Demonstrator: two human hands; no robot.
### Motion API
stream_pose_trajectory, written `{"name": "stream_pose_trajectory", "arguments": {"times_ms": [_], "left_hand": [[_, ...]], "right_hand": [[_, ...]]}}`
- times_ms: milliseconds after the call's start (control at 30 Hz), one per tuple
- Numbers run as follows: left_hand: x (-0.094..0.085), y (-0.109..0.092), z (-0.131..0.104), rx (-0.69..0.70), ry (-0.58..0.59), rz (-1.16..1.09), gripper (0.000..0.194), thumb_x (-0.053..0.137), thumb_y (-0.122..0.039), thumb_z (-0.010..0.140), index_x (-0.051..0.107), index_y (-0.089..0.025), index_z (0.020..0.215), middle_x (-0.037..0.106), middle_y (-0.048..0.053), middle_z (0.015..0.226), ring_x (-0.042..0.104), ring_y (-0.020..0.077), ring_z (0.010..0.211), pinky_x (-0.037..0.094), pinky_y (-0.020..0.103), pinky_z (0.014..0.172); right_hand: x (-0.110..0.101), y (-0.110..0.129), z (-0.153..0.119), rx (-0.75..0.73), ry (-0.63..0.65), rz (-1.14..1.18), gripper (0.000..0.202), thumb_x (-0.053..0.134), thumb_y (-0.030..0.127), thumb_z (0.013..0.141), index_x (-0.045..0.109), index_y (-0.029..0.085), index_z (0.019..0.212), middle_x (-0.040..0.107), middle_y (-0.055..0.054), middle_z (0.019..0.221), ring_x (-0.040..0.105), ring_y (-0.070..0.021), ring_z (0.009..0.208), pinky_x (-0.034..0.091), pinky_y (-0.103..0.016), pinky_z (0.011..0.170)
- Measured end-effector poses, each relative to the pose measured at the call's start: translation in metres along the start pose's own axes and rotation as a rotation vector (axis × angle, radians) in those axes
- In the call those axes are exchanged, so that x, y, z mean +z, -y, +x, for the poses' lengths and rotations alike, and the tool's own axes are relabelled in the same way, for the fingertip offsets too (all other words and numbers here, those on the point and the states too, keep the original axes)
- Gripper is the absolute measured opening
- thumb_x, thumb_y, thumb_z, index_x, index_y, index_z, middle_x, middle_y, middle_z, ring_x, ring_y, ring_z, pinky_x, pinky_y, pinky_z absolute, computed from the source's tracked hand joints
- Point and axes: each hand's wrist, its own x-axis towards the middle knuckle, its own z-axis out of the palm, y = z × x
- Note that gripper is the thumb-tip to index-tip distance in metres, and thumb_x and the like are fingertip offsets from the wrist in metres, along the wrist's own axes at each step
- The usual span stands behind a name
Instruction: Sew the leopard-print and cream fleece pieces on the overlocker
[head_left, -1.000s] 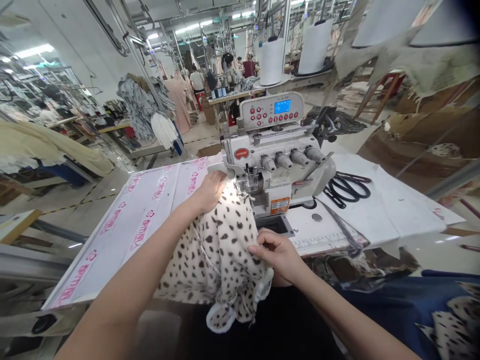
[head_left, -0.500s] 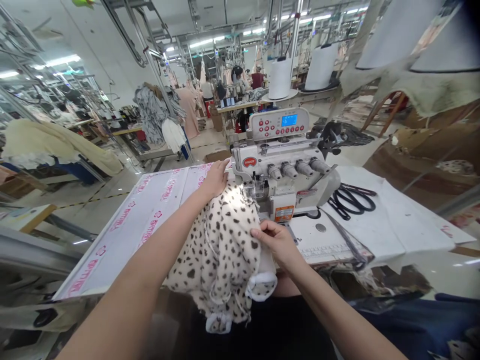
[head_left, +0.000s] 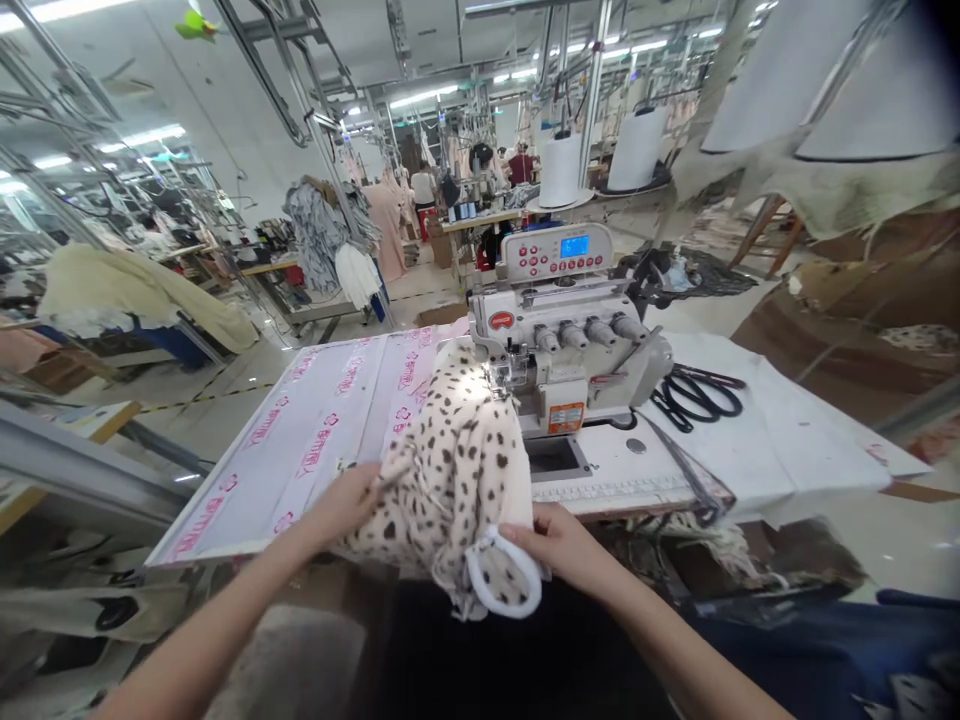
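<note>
A cream garment with dark spots [head_left: 450, 470] runs from under the needle area of a white sewing machine [head_left: 555, 340] down over the table's front edge. My left hand [head_left: 356, 505] is closed on a fold at the garment's left side. With thumb and fingers, my right hand [head_left: 547, 540] pinches the garment's right edge, just above a round white-trimmed opening [head_left: 504, 575]. The machine's lamp lights the cloth beside the presser foot. Some of my right fingers are hidden behind the cloth.
Black looped cord [head_left: 697, 397] lies on the table right of the machine. White thread cones [head_left: 561, 172] stand behind it. Printed sheeting [head_left: 330, 420] covers the table's left part. People sit in the background.
My left hand has come back from beside the machine head to the garment's left side. My right hand has moved down along the edge, and the white-trimmed opening has turned toward the camera.
</note>
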Motion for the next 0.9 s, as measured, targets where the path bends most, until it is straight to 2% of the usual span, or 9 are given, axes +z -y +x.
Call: {"name": "stream_pose_trajectory", "arguments": {"times_ms": [133,200,233,333,433,533,667,767,900], "left_hand": [[-0.068,0.012,0.036,-0.145,-0.246,0.139,0.017,0.044,-0.024,0.079,0.055,-0.014,0.088,0.055,0.011,0.092,0.048,0.0321,0.097,0.035,0.055,0.086],[-0.083,-0.004,0.046,-0.156,-0.514,0.123,0.025,0.047,-0.023,0.079,0.050,-0.011,0.100,0.048,0.015,0.105,0.038,0.0337,0.108,0.026,0.058,0.093],[-0.081,-0.018,0.044,-0.132,-0.565,0.099,0.027,0.045,-0.024,0.081,0.047,-0.010,0.104,0.046,0.015,0.106,0.038,0.0310,0.108,0.028,0.054,0.094],[-0.040,-0.075,0.012,0.012,-0.397,-0.008,0.020,0.040,-0.027,0.087,0.047,-0.018,0.103,0.053,0.005,0.096,0.050,0.0171,0.092,0.045,0.035,0.084],[0.017,-0.114,-0.036,0.079,-0.288,-0.081,0.031,0.054,-0.029,0.080,0.046,-0.019,0.108,0.050,0.007,0.108,0.046,0.0193,0.104,0.042,0.036,0.091],[0.056,-0.118,-0.066,-0.059,-0.369,-0.092,0.032,0.055,-0.028,0.078,0.047,-0.015,0.106,0.045,0.012,0.111,0.042,0.0240,0.109,0.037,0.043,0.093],[0.074,-0.096,-0.079,-0.061,-0.296,0.027,0.018,0.050,-0.018,0.077,0.053,-0.014,0.095,0.042,0.013,0.121,0.038,0.0270,0.116,0.033,0.044,0.097],[0.057,-0.075,-0.082,-0.033,-0.226,0.088,0.022,0.040,-0.007,0.075,0.053,-0.013,0.092,0.054,0.010,0.109,0.049,0.0232,0.104,0.041,0.039,0.089],[-0.010,-0.066,-0.082,-0.012,-0.217,0.144,0.027,0.037,-0.009,0.074,0.053,-0.014,0.095,0.062,0.006,0.089,0.058,0.0191,0.080,0.048,0.030,0.068]], "right_hand": [[0.024,-0.004,0.004,-0.019,-0.090,0.071,0.037,0.058,0.050,0.072,0.065,0.015,0.078,0.066,-0.004,0.073,0.059,-0.0203,0.068,0.048,-0.033,0.065],[0.034,-0.010,0.004,-0.097,-0.141,0.079,0.036,0.057,0.049,0.073,0.065,0.016,0.083,0.066,-0.004,0.080,0.059,-0.0212,0.076,0.047,-0.035,0.073],[0.038,-0.014,0.002,-0.139,-0.160,0.081,0.035,0.057,0.048,0.074,0.065,0.016,0.085,0.067,-0.005,0.084,0.059,-0.0215,0.080,0.046,-0.036,0.078],[0.040,-0.027,-0.010,-0.202,-0.171,0.071,0.031,0.060,0.042,0.074,0.063,0.017,0.092,0.066,-0.006,0.093,0.058,-0.0228,0.088,0.043,-0.039,0.085],[0.038,-0.036,-0.024,-0.156,-0.138,0.043,0.035,0.065,0.038,0.071,0.062,0.016,0.099,0.065,-0.007,0.099,0.058,-0.0256,0.092,0.044,-0.042,0.085],[0.038,-0.038,-0.032,-0.100,-0.110,0.011,0.038,0.065,0.037,0.071,0.062,0.014,0.102,0.064,-0.008,0.104,0.057,-0.0284,0.097,0.043,-0.044,0.087],[0.039,-0.043,-0.036,-0.123,-0.130,0.006,0.039,0.061,0.038,0.074,0.060,0.013,0.103,0.063,-0.009,0.109,0.056,-0.0288,0.101,0.041,-0.044,0.090],[0.036,-0.048,-0.039,-0.123,-0.159,-0.021,0.039,0.057,0.040,0.076,0.058,0.013,0.105,0.063,-0.010,0.109,0.056,-0.0283,0.101,0.042,-0.044,0.090],[0.032,-0.040,-0.050,-0.149,-0.267,-0.149,0.039,0.054,0.040,0.078,0.056,0.013,0.105,0.064,-0.011,0.106,0.056,-0.0280,0.099,0.043,-0.042,0.087]]}}
